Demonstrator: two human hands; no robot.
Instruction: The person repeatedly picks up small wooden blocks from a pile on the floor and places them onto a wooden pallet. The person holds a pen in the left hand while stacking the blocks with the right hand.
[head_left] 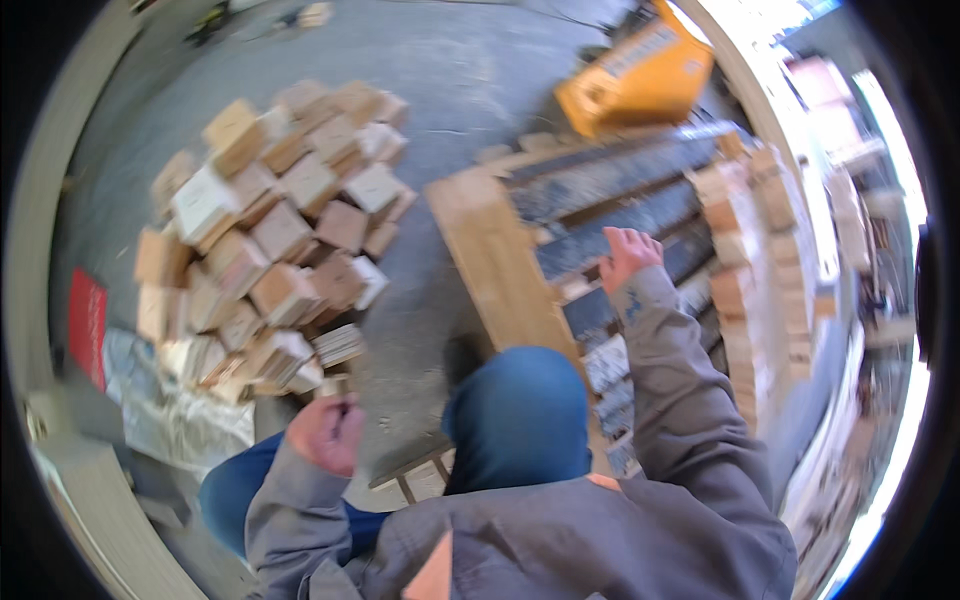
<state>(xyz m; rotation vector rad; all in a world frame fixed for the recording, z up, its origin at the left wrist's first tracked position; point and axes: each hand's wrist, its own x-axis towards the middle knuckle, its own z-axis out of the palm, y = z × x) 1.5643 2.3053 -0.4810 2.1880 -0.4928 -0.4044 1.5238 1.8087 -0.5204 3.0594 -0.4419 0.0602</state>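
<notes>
Although motion blur softens most edges, the two hands can be placed: they are well apart. The left hand is curled at the near edge of a heap of wooden blocks; its palm is hidden, and whether it grips anything cannot be told. The right hand is over dark slats, fingers loosely bent, thumb standing apart, nothing visible in its grasp; contact with the slats cannot be confirmed. The heap lies forward and left on the grey floor, its lower blocks covered by those above. A pale board borders the slats, its near end hidden behind the blue-clad knee. Right of the slats, stacked wood blurs into glare. The yellow machine is cut off above. Crumpled plastic sheeting lies partly under the heap's near side.
</notes>
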